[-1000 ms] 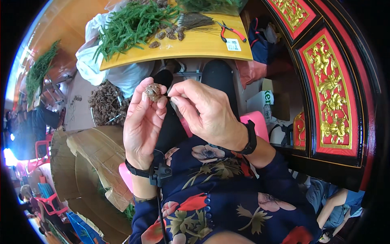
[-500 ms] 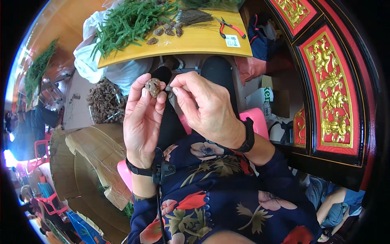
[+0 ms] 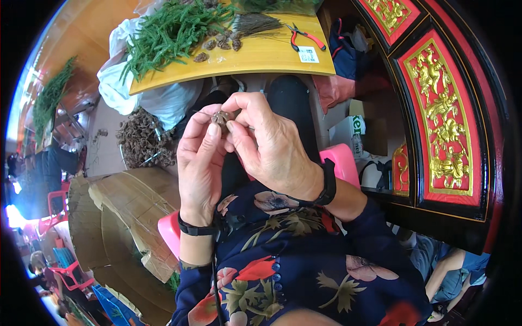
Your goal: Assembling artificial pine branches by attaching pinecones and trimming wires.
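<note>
My left fingers [image 3: 209,144] and my right fingers [image 3: 242,142] pinch a small brown pine cone [image 3: 221,119] from both sides, on the near side of the yellow counter [image 3: 255,62], where green sprigs [image 3: 174,35], more cones [image 3: 223,42] and red-handled pliers [image 3: 314,41] lie, as a thin dark wire [image 3: 202,112] juts out left of the held cone.

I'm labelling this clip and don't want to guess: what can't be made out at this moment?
Brown cone: mostly hidden in the head view by the fingers of the left hand and right hand.
Green sprigs: partly hidden in the head view by the cardboard flap.
Bagged greenery: cut off by the head view's top edge.
Background person: too small and blurred at the head view's left side.
</note>
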A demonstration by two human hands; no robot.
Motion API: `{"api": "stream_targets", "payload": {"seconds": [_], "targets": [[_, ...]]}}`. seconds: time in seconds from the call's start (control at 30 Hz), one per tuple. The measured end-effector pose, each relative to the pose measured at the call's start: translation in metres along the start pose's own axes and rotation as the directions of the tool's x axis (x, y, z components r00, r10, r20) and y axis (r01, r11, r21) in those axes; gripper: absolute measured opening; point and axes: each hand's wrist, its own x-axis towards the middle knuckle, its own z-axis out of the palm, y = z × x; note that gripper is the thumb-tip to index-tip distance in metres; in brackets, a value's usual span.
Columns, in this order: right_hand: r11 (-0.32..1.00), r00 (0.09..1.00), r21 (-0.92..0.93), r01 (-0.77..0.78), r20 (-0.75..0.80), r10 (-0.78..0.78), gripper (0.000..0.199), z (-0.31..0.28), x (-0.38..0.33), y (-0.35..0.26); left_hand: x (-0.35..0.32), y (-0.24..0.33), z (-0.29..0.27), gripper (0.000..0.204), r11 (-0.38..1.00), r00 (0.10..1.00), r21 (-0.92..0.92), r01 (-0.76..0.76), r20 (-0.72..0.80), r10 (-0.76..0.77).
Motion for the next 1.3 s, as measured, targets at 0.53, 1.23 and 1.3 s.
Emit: {"api": "stream_targets", "payload": {"seconds": [0.53, 1.23, 1.3], "targets": [[0.963, 0.984, -0.202, 0.178, 0.028, -0.176, 0.013, -0.01, 0.0, 0.0, 0.002, 0.007, -0.01, 0.02, 0.978, 0.994, -0.205, -0.03, 0.093, 0.05], [0.976, 0.979, -0.072, 0.204, 0.01, -0.204, 0.013, -0.017, 0.008, 0.004, 0.004, 0.01, -0.011, 0.023, 0.949, 0.967, -0.313, 0.041, 0.251, 0.041], [0.972, 0.975, -0.079, 0.222, 0.032, -0.22, 0.013, -0.02, 0.01, 0.006, 0.004, 0.01, -0.012, 0.023, 0.951, 0.969, -0.303, 0.054, 0.246, 0.024]]}}
